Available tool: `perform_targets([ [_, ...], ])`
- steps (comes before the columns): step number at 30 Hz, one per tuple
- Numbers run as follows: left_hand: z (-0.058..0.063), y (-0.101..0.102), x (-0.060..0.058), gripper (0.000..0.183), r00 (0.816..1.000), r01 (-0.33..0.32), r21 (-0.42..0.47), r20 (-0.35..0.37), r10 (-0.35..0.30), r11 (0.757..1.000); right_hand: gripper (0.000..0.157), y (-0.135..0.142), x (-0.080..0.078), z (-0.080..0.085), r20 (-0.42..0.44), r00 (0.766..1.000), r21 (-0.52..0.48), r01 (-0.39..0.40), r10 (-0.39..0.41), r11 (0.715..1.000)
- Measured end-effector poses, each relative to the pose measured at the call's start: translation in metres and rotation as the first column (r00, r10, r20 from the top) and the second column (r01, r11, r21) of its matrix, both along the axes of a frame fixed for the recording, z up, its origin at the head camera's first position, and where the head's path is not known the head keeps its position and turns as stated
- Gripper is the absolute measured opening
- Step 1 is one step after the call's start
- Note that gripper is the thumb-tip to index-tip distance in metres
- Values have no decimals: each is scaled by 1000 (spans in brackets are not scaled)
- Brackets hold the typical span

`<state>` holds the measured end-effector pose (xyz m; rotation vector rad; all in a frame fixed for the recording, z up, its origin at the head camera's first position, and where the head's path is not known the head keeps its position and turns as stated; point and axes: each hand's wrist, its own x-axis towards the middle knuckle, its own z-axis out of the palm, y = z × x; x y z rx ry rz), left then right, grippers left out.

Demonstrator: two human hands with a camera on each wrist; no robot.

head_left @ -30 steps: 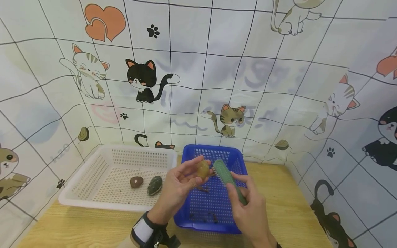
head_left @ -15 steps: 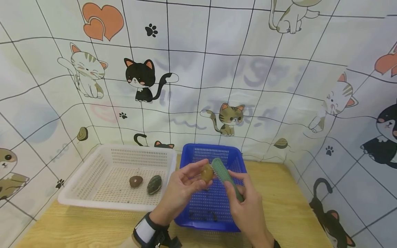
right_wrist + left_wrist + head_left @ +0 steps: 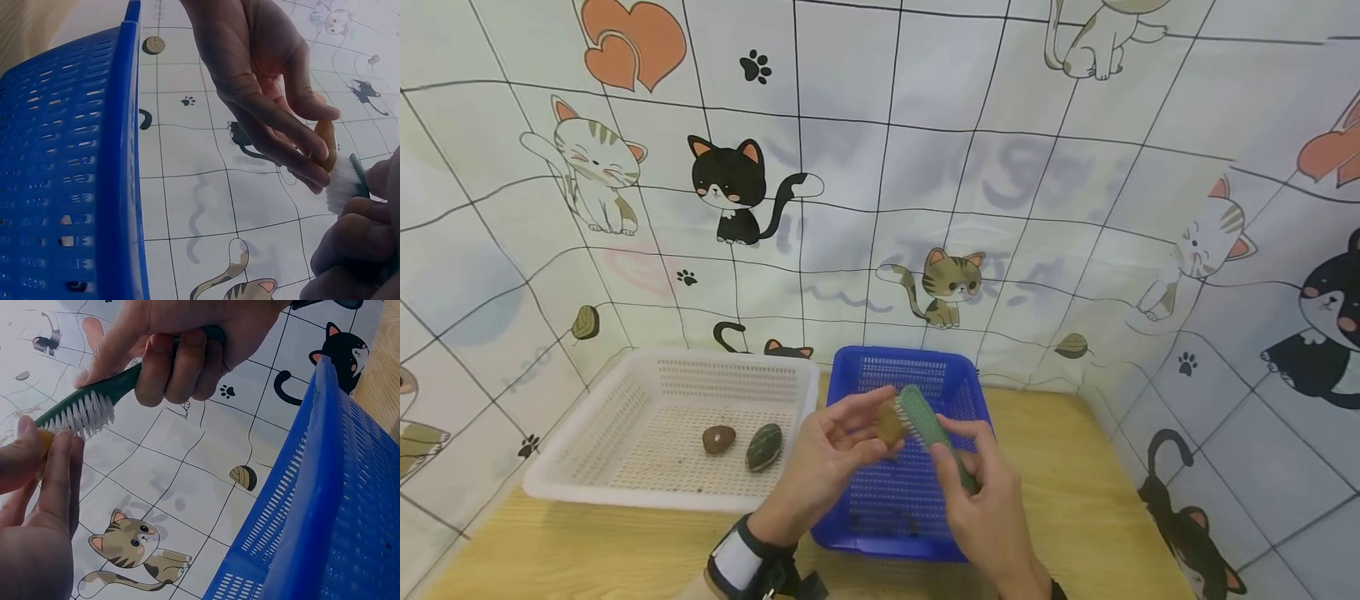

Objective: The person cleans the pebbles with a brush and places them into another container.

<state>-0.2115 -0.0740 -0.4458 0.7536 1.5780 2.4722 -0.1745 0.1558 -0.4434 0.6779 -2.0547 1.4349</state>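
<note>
My left hand [image 3: 831, 450] pinches a smooth yellowish-brown stone [image 3: 889, 425] between thumb and fingers, above the blue basket [image 3: 895, 546]. In my right hand [image 3: 988, 500] is a green scrubbing brush [image 3: 925, 421], gripped round its handle with the head tilted up to the left. Its white bristles [image 3: 81, 415] meet the stone's side in the left wrist view. From the right wrist view, the stone [image 3: 325, 140] shows between the left thumb and fingertips, with the bristles [image 3: 344, 184] against its lower end. Part of the stone is hidden by the fingers and brush.
A white basket [image 3: 617, 496] stands to the left, holding a reddish-brown stone [image 3: 718, 439] and a dark green striped stone [image 3: 764, 447]. Dark bits of debris [image 3: 912, 523] lie in the blue basket. Both baskets stand on a wooden table [image 3: 1075, 517] before a cat-patterned sheet.
The stone and brush were slightly apart a second ago; the bristles are now against the stone. The brush head has shifted left over it, and the whole view has drifted slightly.
</note>
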Motion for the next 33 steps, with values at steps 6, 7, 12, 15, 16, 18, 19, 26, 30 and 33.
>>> perform_targets([
  [6, -1, -8, 2, 67, 999, -42, 23, -28, 42, 999, 33, -8, 1, -3, -2, 994, 18, -105, 105, 994],
  [7, -2, -8, 2, 67, 999, -44, 17, -29, 44, 999, 32, -9, 1, -4, -4, 993, 21, -116, 116, 993],
  [12, -3, -9, 2, 67, 1000, -6, -29, -15, 5, 1000, 30, -9, 0, -5, 27, 997, -2, -69, 69, 998],
  [15, -4, -6, 3, 67, 1000, 15, -42, -4, -16, 999, 29, -6, -1, -4, 46, 998, -14, -38, 38, 999],
  [16, -4, -6, 3, 67, 1000, 11, -35, -3, -11, 999, 29, -5, -1, -4, 49, 998, -14, -36, 36, 999],
  [18, -4, -4, 3, 68, 1000, -16, -12, -1, 16, 1000, 29, -3, -1, -3, 53, 998, -9, -37, 37, 999],
  [19, -4, -4, 3, 69, 999, -33, 2, 0, 33, 999, 29, -3, 0, -2, 51, 998, -7, -42, 42, 999],
  [26, -2, 1, 4, 73, 994, -104, 13, -15, 104, 994, 31, -10, 5, -4, -29, 997, 29, -69, 70, 997],
  [30, -2, 3, 5, 76, 993, -101, -43, -58, 98, 994, 29, -11, 8, -1, -5, 1000, 7, -17, 17, 1000],
  [33, -2, 4, 7, 79, 990, -100, -69, -107, 92, 993, 25, -10, 10, 1, 57, 998, -14, 11, -10, 1000],
])
